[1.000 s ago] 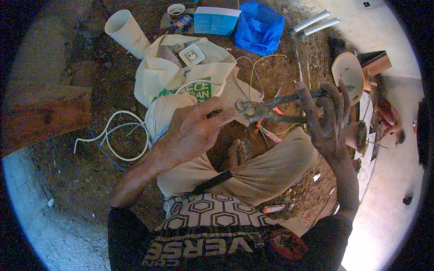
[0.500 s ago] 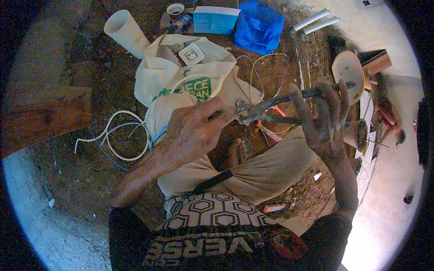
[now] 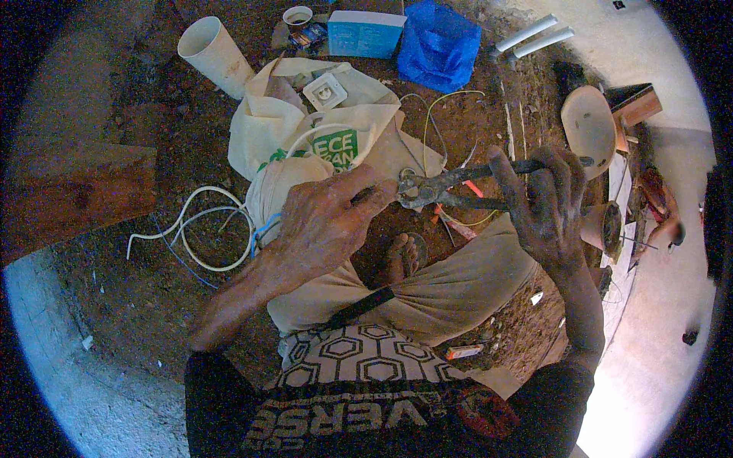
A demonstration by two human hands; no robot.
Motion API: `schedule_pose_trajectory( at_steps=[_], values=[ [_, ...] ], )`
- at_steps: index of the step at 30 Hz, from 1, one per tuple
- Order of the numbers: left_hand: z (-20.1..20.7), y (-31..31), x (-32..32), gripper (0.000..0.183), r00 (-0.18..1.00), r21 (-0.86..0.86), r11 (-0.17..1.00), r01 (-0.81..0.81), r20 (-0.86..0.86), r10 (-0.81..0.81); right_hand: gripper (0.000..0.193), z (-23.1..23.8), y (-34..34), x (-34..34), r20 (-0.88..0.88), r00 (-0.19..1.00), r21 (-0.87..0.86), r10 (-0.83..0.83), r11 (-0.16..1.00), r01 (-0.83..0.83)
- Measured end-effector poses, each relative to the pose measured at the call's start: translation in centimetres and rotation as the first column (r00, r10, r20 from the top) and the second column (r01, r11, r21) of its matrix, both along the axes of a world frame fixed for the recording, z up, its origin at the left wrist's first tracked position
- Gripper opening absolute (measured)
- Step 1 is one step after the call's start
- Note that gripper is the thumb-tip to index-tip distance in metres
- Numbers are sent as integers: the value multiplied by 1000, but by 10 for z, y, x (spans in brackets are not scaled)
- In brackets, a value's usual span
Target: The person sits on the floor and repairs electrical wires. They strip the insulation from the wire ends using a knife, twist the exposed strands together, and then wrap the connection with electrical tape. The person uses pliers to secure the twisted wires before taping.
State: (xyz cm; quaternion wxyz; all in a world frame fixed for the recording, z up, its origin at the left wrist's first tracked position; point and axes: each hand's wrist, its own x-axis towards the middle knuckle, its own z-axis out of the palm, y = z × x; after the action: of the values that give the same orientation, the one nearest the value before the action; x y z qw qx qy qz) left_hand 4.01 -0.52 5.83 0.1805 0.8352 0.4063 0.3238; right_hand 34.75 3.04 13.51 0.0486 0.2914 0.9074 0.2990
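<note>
My right hand [image 3: 548, 210] is wrapped round the dark handles of a pair of pincers [image 3: 450, 183], held level over my lap. Their rounded metal jaws reach left to the fingertips of my left hand [image 3: 330, 208]. The left thumb and fingers are pinched together at the jaws. Whatever lies between them is too small to make out. Below the left wrist, a coil of white cable [image 3: 183, 243] lies on the ground. A cream cloth bag [image 3: 259, 126] with green print lies beyond the left hand, with a white square socket [image 3: 324, 91] on it.
A blue plastic bag [image 3: 437, 46], a light-blue box [image 3: 366, 34] and a white pipe [image 3: 216, 57] stand at the back. Two grey tubes [image 3: 534, 42] lie far right. A wooden board [image 3: 76, 198] is at left. Red-handled pliers [image 3: 458, 225] and thin wires lie beyond my lap.
My right fingers have curled in, and the pincers' handles have come closer together. The upper handle has swung down slightly. My left hand has barely moved.
</note>
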Motion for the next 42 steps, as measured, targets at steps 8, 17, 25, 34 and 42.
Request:
schedule_pose_trajectory(
  at_steps=[8, 17, 25, 34, 42],
  values=[
    [-4, -3, 0, 36, 999, 23, 999, -32, -33, 33, 62, 6, -3, -8, -44, 997, -172, -58, 984, 49],
    [-11, -7, 0, 43, 991, 119, 992, -41, -121, 55, 65, -13, -8, -4, -187, 974, -238, -126, 968, 80],
    [-12, -9, -1, 42, 968, 315, 948, -43, -222, 118, 67, 7, -4, -11, 21, 995, -171, -94, 981, 96],
    [-9, -9, -4, 43, 954, 419, 908, -29, -261, 150, 70, 19, -2, -24, 85, 986, -211, -143, 965, 158],
    [-9, -10, -5, 45, 947, 421, 907, -22, -281, 154, 70, 22, 2, -29, 25, 991, -264, -128, 956, 130]
  ],
)
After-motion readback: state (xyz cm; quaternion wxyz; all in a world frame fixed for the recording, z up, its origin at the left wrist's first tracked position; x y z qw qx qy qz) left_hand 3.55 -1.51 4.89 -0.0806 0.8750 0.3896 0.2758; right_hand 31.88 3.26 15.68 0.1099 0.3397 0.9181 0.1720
